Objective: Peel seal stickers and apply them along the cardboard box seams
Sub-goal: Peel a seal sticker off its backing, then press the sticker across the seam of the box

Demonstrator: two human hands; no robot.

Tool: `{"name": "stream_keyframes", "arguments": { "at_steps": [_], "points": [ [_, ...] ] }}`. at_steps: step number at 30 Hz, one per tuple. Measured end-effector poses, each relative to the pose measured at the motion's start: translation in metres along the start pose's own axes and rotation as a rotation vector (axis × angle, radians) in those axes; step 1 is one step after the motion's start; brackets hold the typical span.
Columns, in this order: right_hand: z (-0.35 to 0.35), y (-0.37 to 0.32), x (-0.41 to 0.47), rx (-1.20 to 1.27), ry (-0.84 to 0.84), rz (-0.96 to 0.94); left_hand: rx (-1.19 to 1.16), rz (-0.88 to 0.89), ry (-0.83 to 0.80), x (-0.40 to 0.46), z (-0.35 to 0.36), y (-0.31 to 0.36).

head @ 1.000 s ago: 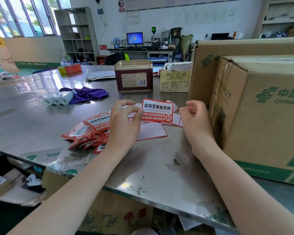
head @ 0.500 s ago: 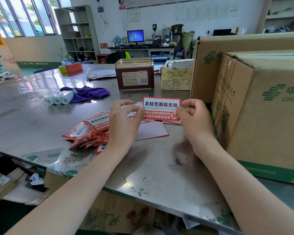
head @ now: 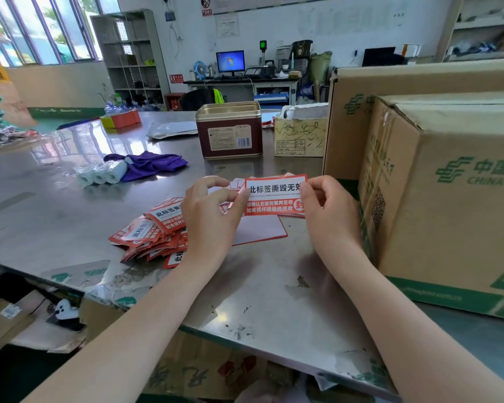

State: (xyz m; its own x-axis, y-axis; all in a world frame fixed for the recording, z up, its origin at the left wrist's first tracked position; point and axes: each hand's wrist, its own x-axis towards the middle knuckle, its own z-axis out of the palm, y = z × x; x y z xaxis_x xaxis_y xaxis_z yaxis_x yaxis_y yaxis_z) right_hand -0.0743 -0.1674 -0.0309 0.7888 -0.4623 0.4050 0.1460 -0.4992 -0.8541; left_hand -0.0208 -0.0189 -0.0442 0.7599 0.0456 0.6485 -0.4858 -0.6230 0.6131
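Box (head: 448,199) stands at right on table (head: 56,205), seams bare of stickers where visible. Sticker (head: 274,196) is held above the table just beside the box, left hand (head: 213,210) pinching its left edge, right hand (head: 329,207) its right. Risk: adhesive folding onto itself if the pinches slacken. Versus one second ago: right hand, then empty, now grips the sticker.
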Motion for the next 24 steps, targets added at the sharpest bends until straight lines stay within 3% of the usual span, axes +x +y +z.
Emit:
{"name": "stream_keyframes", "arguments": {
  "at_steps": [11, 19, 24],
  "points": [
    [-0.002, -0.014, -0.002, -0.232, -0.033, 0.011, 0.094, 0.051, 0.031, -0.002, 0.001, -0.001],
    [-0.018, -0.084, 0.002, -0.745, -0.049, -0.308, 0.13, -0.034, -0.027, -0.003, -0.009, 0.023],
    [-0.045, -0.133, 0.015, -0.845, -0.044, -0.378, 0.073, -0.089, -0.072, 0.021, -0.016, 0.065]
  ]
}}
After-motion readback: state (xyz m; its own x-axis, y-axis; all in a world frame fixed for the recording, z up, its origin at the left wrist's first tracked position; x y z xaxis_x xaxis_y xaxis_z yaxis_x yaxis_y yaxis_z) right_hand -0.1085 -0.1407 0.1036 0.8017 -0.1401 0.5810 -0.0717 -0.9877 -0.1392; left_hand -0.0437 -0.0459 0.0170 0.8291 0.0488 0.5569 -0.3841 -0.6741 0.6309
